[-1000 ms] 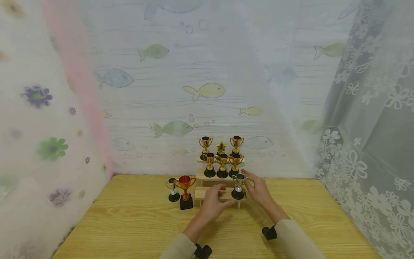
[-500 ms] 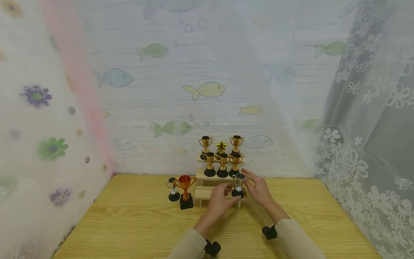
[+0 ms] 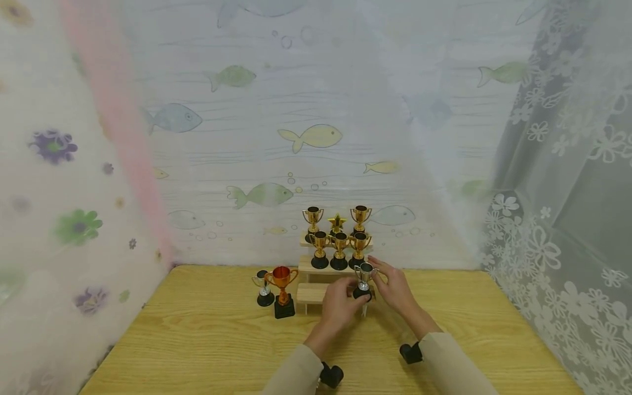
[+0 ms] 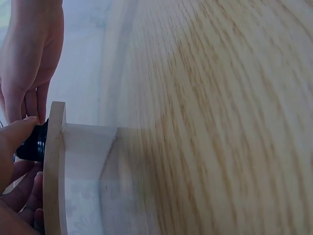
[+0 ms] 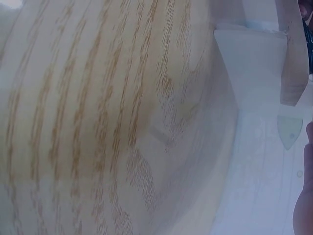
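Note:
A small silver trophy (image 3: pixel 364 272) with a black base stands upright at the right end of the lowest step of a wooden tiered stand (image 3: pixel 311 294). My left hand (image 3: pixel 339 302) holds its base from the left, thumb across the front and fingers curled behind. In the left wrist view the black base (image 4: pixel 32 145) sits against the step's board, beside the left thumb. My right hand (image 3: pixel 395 286) is at the trophy's right side, fingers extended with their tips beside the cup. Only the edge of the right hand (image 5: pixel 304 196) shows in the right wrist view.
Several gold trophies (image 3: pixel 339 249) fill the middle step; more stand on the top step (image 3: pixel 308 242) around a gold star trophy (image 3: pixel 337 223). Left of the stand, an orange trophy (image 3: pixel 282 282) and another silver trophy (image 3: pixel 264 286) stand on the wood-grain table (image 3: pixel 207 323). A fish-patterned curtain (image 3: pixel 257 131) hangs behind.
My left hand has moved right along the lowest step, from beside the silver trophy to its base, and closed on it. The right hand and the trophy have hardly moved.

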{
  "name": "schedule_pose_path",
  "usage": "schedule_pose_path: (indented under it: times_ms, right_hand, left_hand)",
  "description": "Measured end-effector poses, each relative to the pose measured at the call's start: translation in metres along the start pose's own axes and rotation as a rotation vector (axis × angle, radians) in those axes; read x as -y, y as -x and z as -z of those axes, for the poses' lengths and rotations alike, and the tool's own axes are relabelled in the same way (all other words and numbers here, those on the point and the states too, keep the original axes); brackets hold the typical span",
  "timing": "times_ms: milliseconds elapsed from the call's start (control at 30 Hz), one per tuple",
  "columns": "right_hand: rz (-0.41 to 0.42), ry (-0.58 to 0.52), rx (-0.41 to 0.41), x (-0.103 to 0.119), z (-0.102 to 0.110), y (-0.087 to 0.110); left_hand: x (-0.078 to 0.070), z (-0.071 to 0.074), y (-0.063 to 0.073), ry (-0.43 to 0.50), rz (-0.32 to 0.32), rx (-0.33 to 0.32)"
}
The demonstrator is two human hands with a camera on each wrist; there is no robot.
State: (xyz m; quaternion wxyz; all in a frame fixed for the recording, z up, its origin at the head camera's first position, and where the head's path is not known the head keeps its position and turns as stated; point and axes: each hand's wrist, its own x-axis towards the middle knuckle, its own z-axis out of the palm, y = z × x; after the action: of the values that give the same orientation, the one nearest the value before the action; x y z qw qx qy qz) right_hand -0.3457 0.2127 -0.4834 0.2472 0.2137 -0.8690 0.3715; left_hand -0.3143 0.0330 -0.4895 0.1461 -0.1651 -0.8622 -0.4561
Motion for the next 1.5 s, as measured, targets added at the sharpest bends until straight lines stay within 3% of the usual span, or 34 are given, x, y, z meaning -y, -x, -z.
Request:
schedule_pose_path:
  times_ms: [433,600,700,800,1267,1500]
  right_hand:
    - [-0.017,0.0,0.007,-0.002,-0.002,0.0]
    - [-0.018,-0.007,0.006,-0.001,-0.003,0.002]
    - [-0.008,-0.009,-0.002,0.0,-0.004,0.005]
    - [-0.002,-0.005,-0.011,0.001,-0.005,0.006]
    - [0.01,-0.017,-0.015,-0.002,-0.003,0.0]
    - [-0.004,-0.027,-0.006,-0.002,-0.003,0.001]
  left_hand:
    - [0.0,-0.004,0.001,-0.043,-0.01,-0.038]
    - [0.001,-0.002,0.002,0.057,0.005,-0.028]
    - [0.003,0.001,0.002,0.14,0.029,-0.018]
    - [0.004,0.005,0.004,0.164,0.036,-0.006]
    - [0.011,0.028,0.013,0.128,0.051,-0.001]
    - [0.012,0.038,0.021,0.109,0.025,-0.004]
